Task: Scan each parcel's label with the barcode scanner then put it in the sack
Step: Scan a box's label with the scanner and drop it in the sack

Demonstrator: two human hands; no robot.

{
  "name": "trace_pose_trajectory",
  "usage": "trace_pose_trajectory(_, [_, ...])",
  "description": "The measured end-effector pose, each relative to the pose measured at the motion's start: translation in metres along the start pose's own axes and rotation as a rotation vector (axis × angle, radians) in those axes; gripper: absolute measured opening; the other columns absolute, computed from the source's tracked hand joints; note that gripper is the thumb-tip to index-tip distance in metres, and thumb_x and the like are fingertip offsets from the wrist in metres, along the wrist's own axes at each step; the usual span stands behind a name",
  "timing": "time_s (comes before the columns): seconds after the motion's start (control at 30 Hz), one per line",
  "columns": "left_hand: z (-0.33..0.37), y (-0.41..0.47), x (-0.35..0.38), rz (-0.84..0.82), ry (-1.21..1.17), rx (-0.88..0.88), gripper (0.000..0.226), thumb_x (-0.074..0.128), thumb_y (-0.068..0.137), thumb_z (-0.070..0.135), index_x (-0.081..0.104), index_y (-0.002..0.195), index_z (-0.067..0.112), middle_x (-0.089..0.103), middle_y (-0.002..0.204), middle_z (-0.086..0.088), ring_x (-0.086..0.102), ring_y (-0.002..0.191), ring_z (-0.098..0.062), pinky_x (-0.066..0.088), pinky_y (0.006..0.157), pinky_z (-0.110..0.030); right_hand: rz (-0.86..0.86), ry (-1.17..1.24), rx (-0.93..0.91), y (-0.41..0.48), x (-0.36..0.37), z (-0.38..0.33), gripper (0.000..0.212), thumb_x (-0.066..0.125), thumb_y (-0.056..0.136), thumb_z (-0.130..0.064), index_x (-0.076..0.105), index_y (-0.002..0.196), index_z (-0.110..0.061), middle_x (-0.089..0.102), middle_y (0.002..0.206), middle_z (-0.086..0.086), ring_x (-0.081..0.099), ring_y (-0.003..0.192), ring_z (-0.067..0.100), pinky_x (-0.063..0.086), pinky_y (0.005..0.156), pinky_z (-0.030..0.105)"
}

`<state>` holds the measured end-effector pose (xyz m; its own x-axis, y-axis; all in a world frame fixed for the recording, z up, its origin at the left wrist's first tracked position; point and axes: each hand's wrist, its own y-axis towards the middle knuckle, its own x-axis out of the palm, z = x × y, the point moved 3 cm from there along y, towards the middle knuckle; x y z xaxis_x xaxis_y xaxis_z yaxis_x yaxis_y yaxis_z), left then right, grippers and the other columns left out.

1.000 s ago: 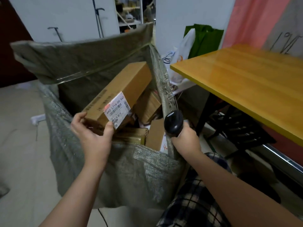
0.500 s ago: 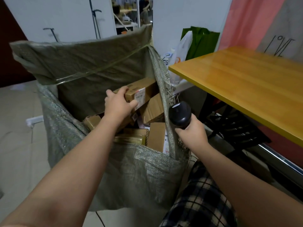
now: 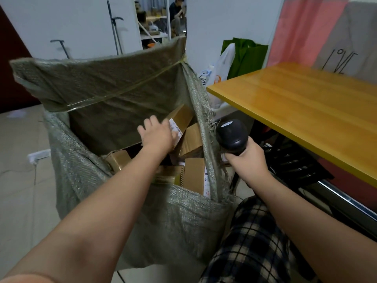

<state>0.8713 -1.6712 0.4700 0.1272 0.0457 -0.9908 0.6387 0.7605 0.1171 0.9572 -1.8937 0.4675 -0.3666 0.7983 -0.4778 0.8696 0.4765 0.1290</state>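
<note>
A large grey-green woven sack [image 3: 98,82] stands open in front of me with several cardboard parcels inside. My left hand [image 3: 158,134] reaches into it and lies on a long brown parcel [image 3: 182,116], fingers laid over its white label. That parcel leans tilted against the sack's far right corner. Under it are other boxes [image 3: 193,139], and one stands upright by the near wall [image 3: 194,174]. My right hand [image 3: 247,162] grips a black barcode scanner [image 3: 231,135] just outside the sack's right edge, head pointing up.
A yellow wooden table [image 3: 306,103] stands to the right, with a black chair [image 3: 293,164] beneath it. A green bag [image 3: 246,58] and a white plastic bag [image 3: 224,64] sit behind the table's corner. A person [image 3: 176,11] sits in the far doorway. Tiled floor lies left.
My left hand carried the long labelled parcel from the sack's near side deep into the far right corner and its grip has loosened. The scanner hand rose slightly.
</note>
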Motion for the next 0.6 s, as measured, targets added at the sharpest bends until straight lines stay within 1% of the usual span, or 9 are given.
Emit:
trace_pose_trajectory(0.07, [0.028,-0.011,-0.015,0.162,-0.049,0.136,0.051,0.047,0.094,0.049,0.045,0.135,0.019,0.037,0.137,-0.015,0.034,0.124,-0.035,0.027,0.101,-0.045,0.046,0.0,-0.016,-0.001,-0.024,0.0,0.044,0.073,0.078,-0.006,0.057,0.116,-0.02,0.056,0.097,-0.005,0.051,0.096,0.011,0.036,0.082,0.022])
trace_pose_trajectory(0.1, [0.046,-0.017,-0.023,0.216,-0.081,0.205,0.05,0.049,0.093,0.048,0.047,0.134,0.019,0.039,0.137,-0.014,0.034,0.124,-0.034,0.027,0.101,-0.045,0.078,0.009,-0.02,-0.002,-0.038,0.001,0.045,0.073,0.078,-0.006,0.058,0.118,-0.017,0.057,0.098,-0.004,0.052,0.097,0.012,0.036,0.082,0.023])
trace_pose_trajectory(0.17, [0.089,-0.032,-0.038,0.259,-0.14,0.344,0.049,0.049,0.093,0.047,0.047,0.134,0.021,0.041,0.135,-0.011,0.035,0.124,-0.032,0.028,0.1,-0.044,0.163,0.026,-0.016,-0.006,-0.073,0.009,0.043,0.075,0.078,-0.011,0.06,0.117,-0.016,0.063,0.1,0.0,0.058,0.098,0.017,0.039,0.081,0.025])
trace_pose_trajectory(0.23, [0.136,-0.048,-0.05,0.274,-0.195,0.478,0.048,0.048,0.094,0.047,0.046,0.134,0.022,0.043,0.134,-0.009,0.036,0.124,-0.029,0.028,0.1,-0.043,0.26,0.052,-0.015,-0.014,-0.115,0.021,0.037,0.077,0.078,-0.019,0.06,0.111,-0.022,0.068,0.096,0.002,0.063,0.092,0.02,0.042,0.076,0.026])
trace_pose_trajectory(0.27, [0.162,-0.058,-0.054,0.277,-0.221,0.546,0.048,0.048,0.094,0.046,0.045,0.135,0.023,0.043,0.134,-0.008,0.036,0.125,-0.029,0.028,0.1,-0.042,0.312,0.064,-0.008,-0.022,-0.138,0.029,0.034,0.077,0.079,-0.021,0.06,0.108,-0.024,0.068,0.093,-0.001,0.063,0.088,0.016,0.043,0.073,0.025])
trace_pose_trajectory(0.33, [0.212,-0.08,-0.061,0.274,-0.271,0.678,0.048,0.048,0.094,0.045,0.045,0.137,0.022,0.043,0.135,-0.009,0.036,0.125,-0.029,0.029,0.099,-0.042,0.416,0.073,0.023,-0.041,-0.185,0.047,0.028,0.076,0.081,-0.024,0.064,0.106,-0.021,0.067,0.09,-0.005,0.06,0.084,0.008,0.042,0.068,0.022])
trace_pose_trajectory(0.47, [0.315,-0.133,-0.072,0.225,-0.351,0.922,0.048,0.049,0.095,0.042,0.045,0.137,0.021,0.043,0.135,-0.009,0.037,0.126,-0.029,0.029,0.1,-0.042,0.646,0.037,0.131,-0.089,-0.279,0.086,0.027,0.074,0.082,-0.028,0.068,0.104,-0.014,0.069,0.084,0.002,0.063,0.081,0.019,0.042,0.071,0.027])
trace_pose_trajectory(0.53, [0.361,-0.163,-0.076,0.205,-0.381,1.024,0.047,0.05,0.095,0.042,0.046,0.137,0.022,0.044,0.134,-0.007,0.038,0.126,-0.027,0.029,0.1,-0.04,0.744,0.044,0.182,-0.117,-0.32,0.098,0.021,0.072,0.084,-0.027,0.068,0.096,-0.012,0.067,0.073,0.003,0.064,0.067,0.021,0.045,0.064,0.029])
trace_pose_trajectory(0.6, [0.401,-0.193,-0.078,0.18,-0.41,1.11,0.047,0.051,0.094,0.042,0.047,0.136,0.023,0.046,0.131,-0.007,0.04,0.125,-0.027,0.03,0.098,-0.04,0.837,0.05,0.21,-0.144,-0.354,0.106,0.018,0.071,0.085,-0.025,0.066,0.094,-0.011,0.064,0.067,0.003,0.062,0.058,0.02,0.047,0.06,0.03])
